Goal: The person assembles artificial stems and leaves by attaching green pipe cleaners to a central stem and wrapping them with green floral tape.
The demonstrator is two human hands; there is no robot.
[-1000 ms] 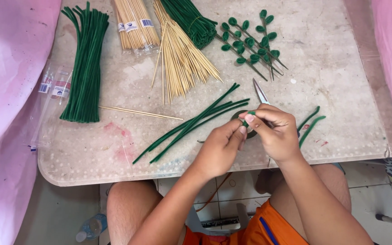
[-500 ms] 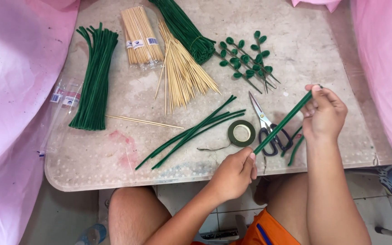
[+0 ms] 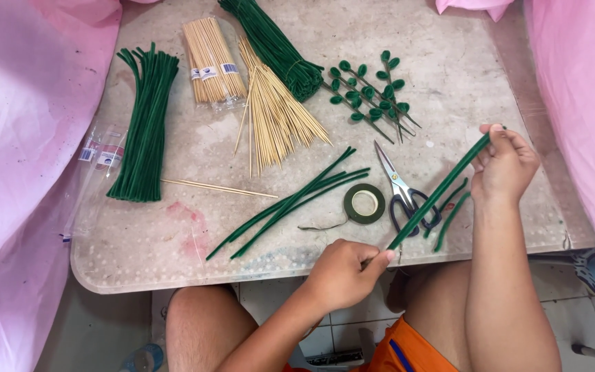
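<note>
A long green wrapped stick (image 3: 439,191) stretches diagonally between both hands above the table's front right. My right hand (image 3: 505,164) pinches its upper end near the table's right side. My left hand (image 3: 344,271) pinches its lower end at the front edge. Under the stick lie black-handled scissors (image 3: 402,193) and a roll of green floral tape (image 3: 364,203) with a loose tail. A few finished green sticks (image 3: 290,202) lie left of the tape.
On the round table (image 3: 173,262): a bundle of green pipe cleaners (image 3: 145,124) at left, bamboo skewers loose (image 3: 277,114) and in a clear pack (image 3: 211,60), another green bundle (image 3: 277,45), leafy green stems (image 3: 370,93). Pink cloth (image 3: 15,138) hangs on both sides.
The hands worked close together at the tape roll a second ago. Now they have drawn apart, the right hand lifting up and right, the stick stretched between them.
</note>
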